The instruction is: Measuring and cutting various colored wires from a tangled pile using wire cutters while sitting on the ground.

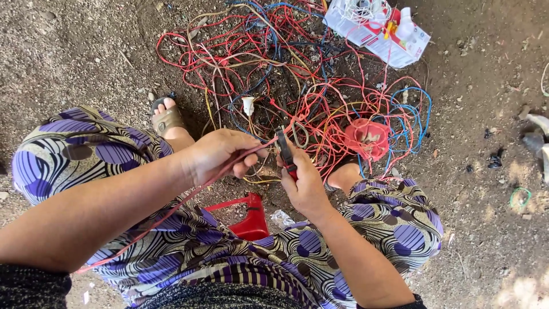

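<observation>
My left hand [220, 154] grips a thin red wire [177, 207] that runs back along my forearm and forward toward a tool. My right hand [303, 183] holds a red-handled cutter or stripper [284, 147], its dark jaws pointing up at the red wire's end. Both hands hover above my lap, over a tangled heap of red, blue, yellow and tan wires [286, 74] on the dirt ground. I sit low with my knees apart in a purple patterned garment.
A red plastic stool [249, 220] shows between my knees. A white and red box [377, 28] holding white parts lies at the top. A red wire bundle [367, 137] sits right of the hands. My sandalled foot [167, 120] rests left of the heap.
</observation>
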